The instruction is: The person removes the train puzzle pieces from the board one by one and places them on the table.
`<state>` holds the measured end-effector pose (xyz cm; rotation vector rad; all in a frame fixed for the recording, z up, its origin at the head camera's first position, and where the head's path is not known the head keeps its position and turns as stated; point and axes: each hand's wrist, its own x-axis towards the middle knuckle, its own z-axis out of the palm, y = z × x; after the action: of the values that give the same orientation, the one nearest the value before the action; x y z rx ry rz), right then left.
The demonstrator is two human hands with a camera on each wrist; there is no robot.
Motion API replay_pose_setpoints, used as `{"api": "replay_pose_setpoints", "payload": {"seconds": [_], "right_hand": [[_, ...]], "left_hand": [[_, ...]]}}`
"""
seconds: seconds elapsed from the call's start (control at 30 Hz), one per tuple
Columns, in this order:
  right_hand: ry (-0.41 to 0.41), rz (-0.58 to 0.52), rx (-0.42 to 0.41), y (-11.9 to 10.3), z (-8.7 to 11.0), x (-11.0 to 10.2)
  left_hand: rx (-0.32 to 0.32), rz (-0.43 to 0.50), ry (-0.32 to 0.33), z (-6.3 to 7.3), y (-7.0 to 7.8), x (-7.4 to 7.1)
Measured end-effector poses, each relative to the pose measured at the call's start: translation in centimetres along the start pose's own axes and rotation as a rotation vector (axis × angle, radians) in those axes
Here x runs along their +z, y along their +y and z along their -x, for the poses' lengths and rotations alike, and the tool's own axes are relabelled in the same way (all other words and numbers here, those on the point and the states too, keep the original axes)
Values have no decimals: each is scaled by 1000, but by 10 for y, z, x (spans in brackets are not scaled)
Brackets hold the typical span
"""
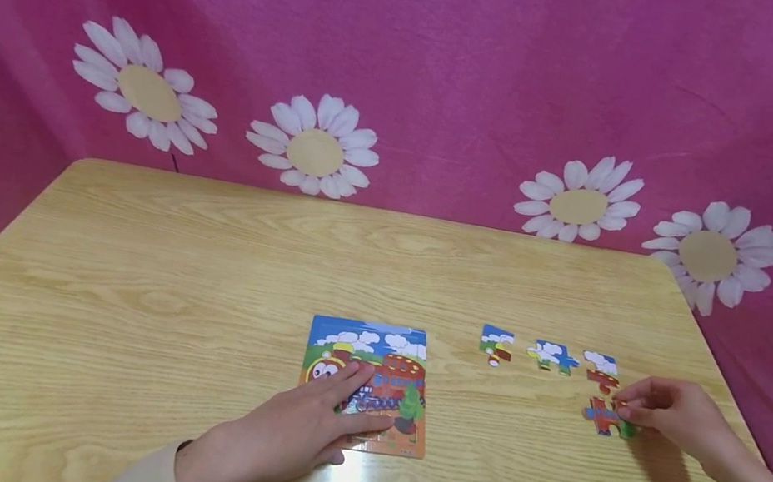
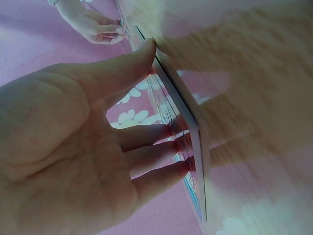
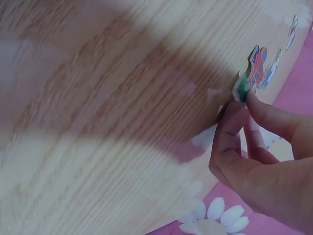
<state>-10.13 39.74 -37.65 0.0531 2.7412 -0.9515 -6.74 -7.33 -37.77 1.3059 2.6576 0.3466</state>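
Note:
My left hand (image 1: pixel 284 431) lies across a square jigsaw puzzle (image 1: pixel 400 441) with a cartoon train picture. Its fingers are stretched out, with the fingertips touching the puzzle's face, and in the left wrist view the thumb (image 2: pixel 124 68) meets the board's edge. Off to the right, my right hand (image 1: pixel 677 418) pinches a red, blue and green jigsaw piece (image 1: pixel 603 414) between thumb and fingers. The right wrist view shows the piece's green end (image 3: pixel 242 88) at the fingertips, close over the table.
Three loose jigsaw pieces lie in a row beyond the right hand: a left one (image 1: pixel 496 343), a middle one (image 1: pixel 552 355) and a right one (image 1: pixel 600 366) near the held piece. The wooden table (image 1: pixel 200 270) backs onto a pink cloth (image 1: pixel 443 73) with white flowers.

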Motion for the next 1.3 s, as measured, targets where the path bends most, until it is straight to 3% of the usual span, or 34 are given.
{"api": "replay_pose_setpoints", "payload": {"seconds": [0.27, 0.57, 0.73, 0.97, 1.17, 1.3], "right_hand": [[47, 124, -15, -3, -1, 5], [30, 81, -21, -2, 2, 0], [36, 49, -45, -12, 7, 1], [5, -39, -110, -55, 5, 19], [-102, -189, -238, -108, -8, 52], [-175, -264, -262, -141, -18, 74]], "left_hand": [[-1, 1, 4, 1, 0, 0], [24, -75, 29, -1, 0, -1], [18, -35, 80, -1, -1, -1], [20, -44, 106, 0, -2, 0], [-12, 1, 80, 4, -2, -3], [-26, -7, 70, 10, -3, -3]]}}
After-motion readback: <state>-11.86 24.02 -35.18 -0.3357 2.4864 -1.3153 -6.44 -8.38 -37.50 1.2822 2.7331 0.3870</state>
